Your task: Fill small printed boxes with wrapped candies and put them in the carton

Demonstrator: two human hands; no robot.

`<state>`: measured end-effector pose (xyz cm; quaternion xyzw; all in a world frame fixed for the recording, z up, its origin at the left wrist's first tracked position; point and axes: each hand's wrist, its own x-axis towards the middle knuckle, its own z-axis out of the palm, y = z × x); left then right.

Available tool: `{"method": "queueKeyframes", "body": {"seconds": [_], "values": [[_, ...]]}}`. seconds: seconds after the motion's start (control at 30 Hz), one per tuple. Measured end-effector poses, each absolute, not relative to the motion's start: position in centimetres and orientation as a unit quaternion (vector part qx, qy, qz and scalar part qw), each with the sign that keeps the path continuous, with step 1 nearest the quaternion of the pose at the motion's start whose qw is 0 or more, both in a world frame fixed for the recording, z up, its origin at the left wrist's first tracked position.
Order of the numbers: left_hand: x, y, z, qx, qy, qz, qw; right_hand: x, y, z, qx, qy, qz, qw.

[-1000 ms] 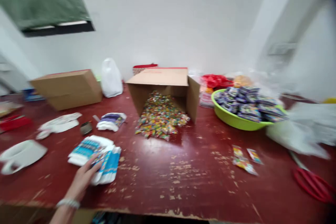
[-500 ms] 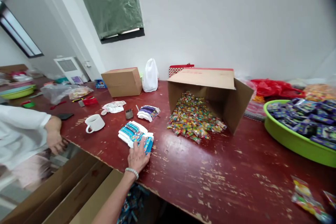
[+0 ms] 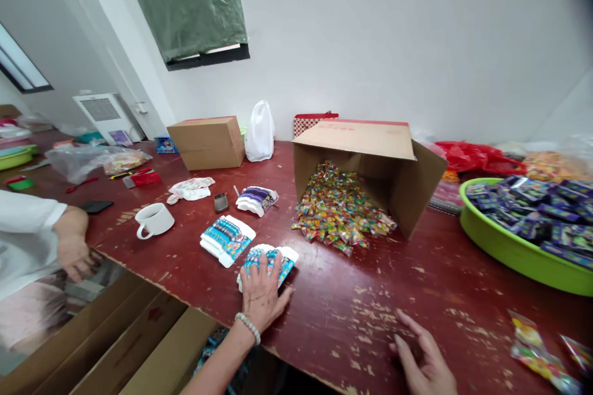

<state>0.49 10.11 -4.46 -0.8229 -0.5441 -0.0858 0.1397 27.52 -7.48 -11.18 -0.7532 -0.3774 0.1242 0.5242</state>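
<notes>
My left hand (image 3: 262,290), a beaded bracelet at its wrist, lies with spread fingers on a fanned stack of flat blue-and-white boxes (image 3: 288,264). Its thumb stands apart on the tabletop. A second stack of flat blue boxes (image 3: 226,239) rests just left of it. Behind these is a stack of flat purple boxes (image 3: 257,200). Low on the right, my right hand (image 3: 424,358) hovers at the table's front with thumb and forefinger apart, holding nothing. An open carton (image 3: 419,188) on its side spills small wrapped candies (image 3: 340,213) onto the red table (image 3: 343,296).
A green basin (image 3: 514,253) of purple packets stands right, with loose candy packets (image 3: 532,345) in front. On the left are a white mug (image 3: 156,220), a phone (image 3: 221,202), a crumpled cloth (image 3: 191,190) and a closed carton (image 3: 208,143). A co-worker's hand (image 3: 76,256) is at far left.
My left hand has slid one stack of blue boxes to the right, away from the other stack. My right hand has come into view at the lower right. The view has shifted slightly right.
</notes>
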Motion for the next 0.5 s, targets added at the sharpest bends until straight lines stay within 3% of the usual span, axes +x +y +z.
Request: {"method": "queueKeyframes", "body": {"seconds": [0.23, 0.5], "values": [[2.9, 7.8, -7.1, -0.829, -0.532, -0.116, 0.125, 27.4, -6.6, -11.7, -0.776, -0.435, 0.132, 0.436], [1.6, 10.2, -6.9, -0.804, -0.573, -0.145, 0.07, 27.2, -6.5, -11.2, -0.808, -0.424, 0.146, 0.383]]}}
